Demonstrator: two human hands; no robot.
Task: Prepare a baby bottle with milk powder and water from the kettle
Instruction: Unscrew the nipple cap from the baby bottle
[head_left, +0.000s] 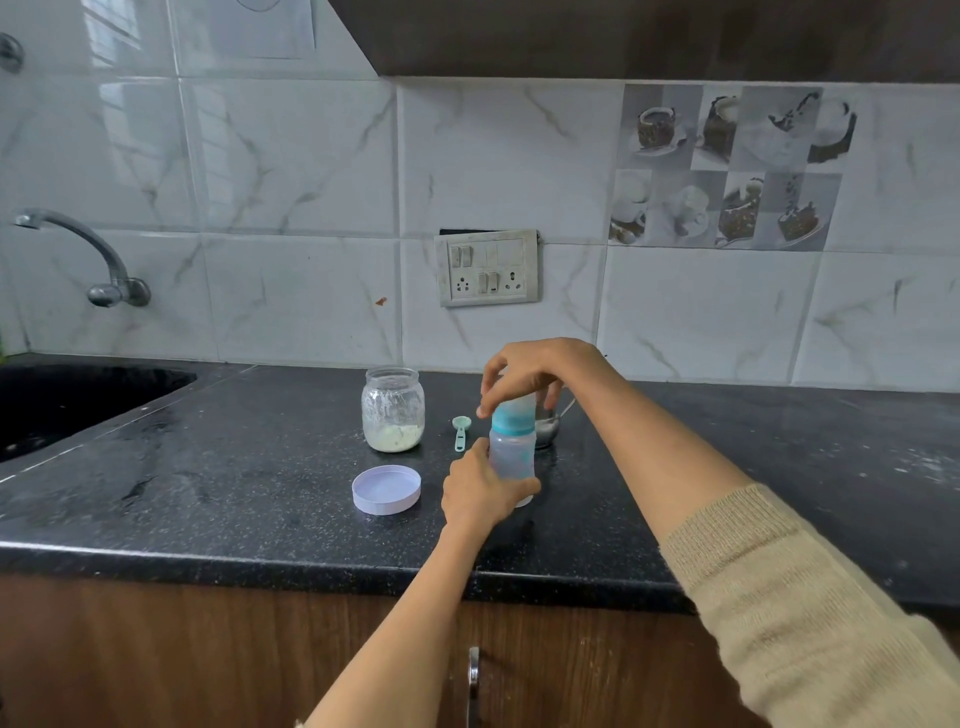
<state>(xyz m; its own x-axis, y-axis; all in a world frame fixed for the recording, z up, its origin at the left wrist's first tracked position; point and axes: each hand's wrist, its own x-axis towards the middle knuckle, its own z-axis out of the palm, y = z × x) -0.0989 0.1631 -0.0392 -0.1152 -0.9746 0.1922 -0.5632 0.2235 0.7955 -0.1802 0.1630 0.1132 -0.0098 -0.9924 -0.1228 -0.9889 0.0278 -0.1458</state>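
Counter (218, 499); bottle (511, 452) top hidden by fingers (493, 382)

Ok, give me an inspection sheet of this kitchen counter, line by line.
Surface: black speckled counter, pale smears on it.
Job's things: baby bottle upright with teal cap; open powder jar, powder low; its lilac lid lying open side up; green scoop; no kettle seen.
Clutter: small steel bowl behind the bottle.
Grips: left hand holds the bottle's body; right hand grips its cap.
Cables: nothing seen.
Surroundings: sink, tap, switch panel, tiled wall.
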